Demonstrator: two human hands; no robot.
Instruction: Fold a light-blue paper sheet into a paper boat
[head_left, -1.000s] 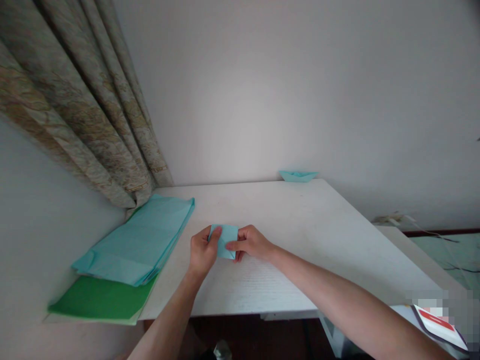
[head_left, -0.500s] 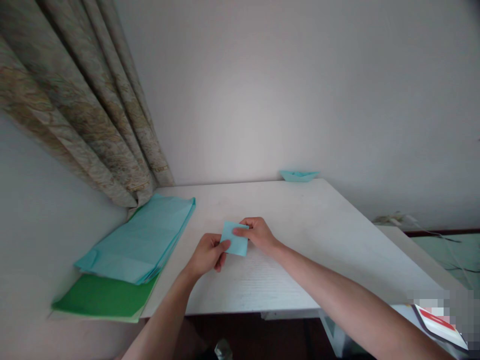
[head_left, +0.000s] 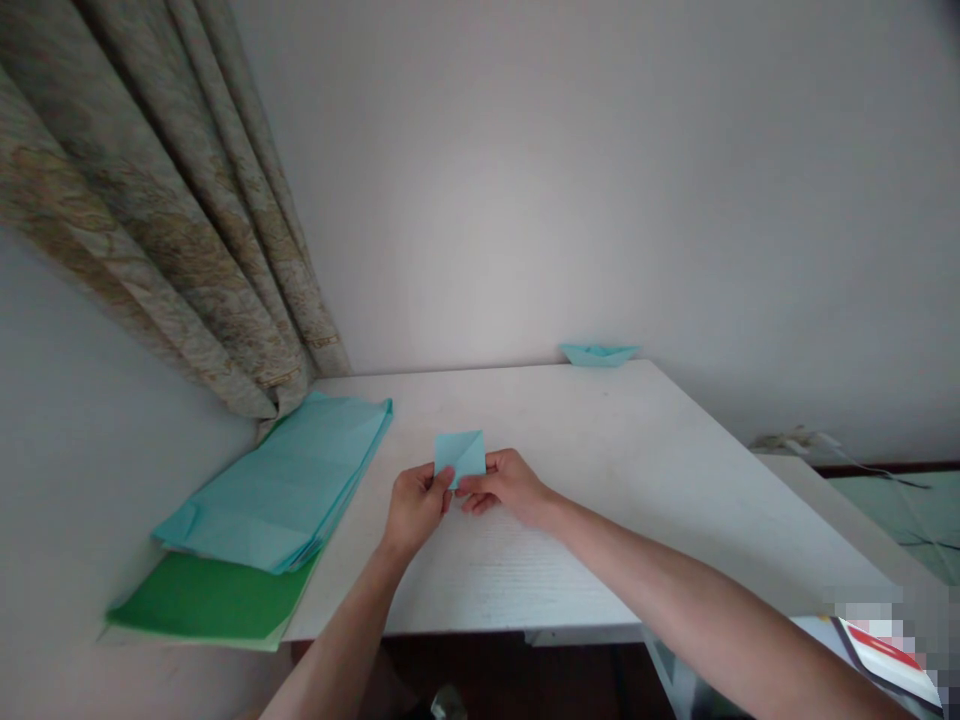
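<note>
A small folded light-blue paper (head_left: 460, 452) stands upright just above the white table (head_left: 600, 470), with a diagonal crease across it. My left hand (head_left: 416, 505) pinches its lower left edge with thumb and fingers closed. My right hand (head_left: 504, 485) pinches its lower right edge, fingers curled. Both hands meet near the table's middle front.
A stack of light-blue sheets (head_left: 289, 485) lies at the table's left on green sheets (head_left: 199, 600) that hang over the edge. A finished blue paper boat (head_left: 598, 353) sits at the far edge by the wall. A patterned curtain (head_left: 150, 220) hangs at the left. A red and white object (head_left: 885, 650) lies bottom right.
The folded paper was turned in my hands from lying tilted to standing upright, and both hands now pinch its lower edge close together.
</note>
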